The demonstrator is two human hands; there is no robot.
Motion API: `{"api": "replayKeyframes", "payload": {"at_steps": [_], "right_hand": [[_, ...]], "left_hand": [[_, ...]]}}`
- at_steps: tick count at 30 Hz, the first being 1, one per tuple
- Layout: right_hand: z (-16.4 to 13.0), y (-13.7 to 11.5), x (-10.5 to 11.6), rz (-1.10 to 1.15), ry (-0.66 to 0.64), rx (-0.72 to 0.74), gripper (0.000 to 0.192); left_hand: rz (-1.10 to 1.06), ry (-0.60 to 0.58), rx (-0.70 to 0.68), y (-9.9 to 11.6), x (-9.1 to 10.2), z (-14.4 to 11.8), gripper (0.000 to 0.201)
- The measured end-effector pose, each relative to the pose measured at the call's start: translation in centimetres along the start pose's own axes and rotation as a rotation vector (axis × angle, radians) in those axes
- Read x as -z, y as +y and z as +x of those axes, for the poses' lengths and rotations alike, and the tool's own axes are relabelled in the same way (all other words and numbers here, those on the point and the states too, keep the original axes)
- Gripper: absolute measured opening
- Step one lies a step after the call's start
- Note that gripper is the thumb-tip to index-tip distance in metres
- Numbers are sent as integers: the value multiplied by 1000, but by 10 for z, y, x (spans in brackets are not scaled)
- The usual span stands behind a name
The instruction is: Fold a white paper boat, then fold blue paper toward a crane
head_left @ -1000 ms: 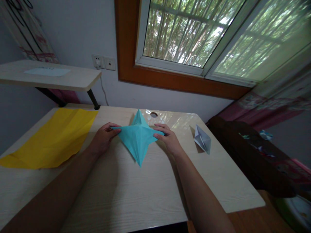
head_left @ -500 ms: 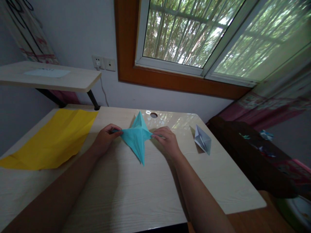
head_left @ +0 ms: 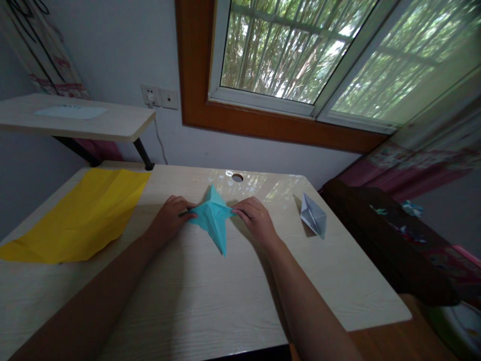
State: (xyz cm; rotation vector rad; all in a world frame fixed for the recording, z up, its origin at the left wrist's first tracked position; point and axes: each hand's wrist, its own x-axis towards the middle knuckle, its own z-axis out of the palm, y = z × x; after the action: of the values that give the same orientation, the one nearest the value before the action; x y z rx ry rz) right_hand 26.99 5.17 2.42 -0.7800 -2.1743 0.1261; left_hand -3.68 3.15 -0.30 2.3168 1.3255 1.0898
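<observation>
A turquoise folded paper [head_left: 213, 214], star-like with four points, is held between my two hands over the pale wooden table [head_left: 225, 301]. Its left point is pinched in my left hand [head_left: 171, 216], fingers closed over the tip. My right hand [head_left: 257, 216] grips the opposite point between thumb and fingers. One long point of the paper faces toward me and a shorter one faces the window. The tips inside my fingers are mostly hidden.
A large yellow sheet [head_left: 82, 215] lies at the table's left. A small grey-white folded paper [head_left: 313, 215] stands on the right. Behind the yellow sheet rises a raised shelf [head_left: 124, 128] on black legs. A round cable hole [head_left: 237, 178] is near the back edge.
The turquoise paper has tilted and its far point has dropped lower. My left hand has moved slightly right and down, closer to the right hand, which has barely shifted.
</observation>
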Motion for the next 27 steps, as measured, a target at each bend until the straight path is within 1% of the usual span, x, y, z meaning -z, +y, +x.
{"api": "replayKeyframes", "payload": {"at_steps": [2, 6, 12, 15, 21, 27], "right_hand": [[0, -1, -1, 1, -14, 10, 15], [0, -3, -4, 25, -53, 10, 16], [0, -8, -6, 48, -110, 16, 18], [0, -11, -6, 50, -114, 3, 15], [1, -19, -11, 42, -142, -13, 27], [3, -27, -16, 35, -140, -15, 36]], "left_hand": [[-25, -9, 5, 1, -1, -1, 30], [-57, 43, 22, 4, -2, -1, 33], [-52, 87, 2, 11, -3, -3, 18], [-36, 103, 5, 17, -2, -3, 16], [-3, 101, -49, 22, -3, -4, 15], [-2, 87, -119, 23, -6, -5, 15]]}}
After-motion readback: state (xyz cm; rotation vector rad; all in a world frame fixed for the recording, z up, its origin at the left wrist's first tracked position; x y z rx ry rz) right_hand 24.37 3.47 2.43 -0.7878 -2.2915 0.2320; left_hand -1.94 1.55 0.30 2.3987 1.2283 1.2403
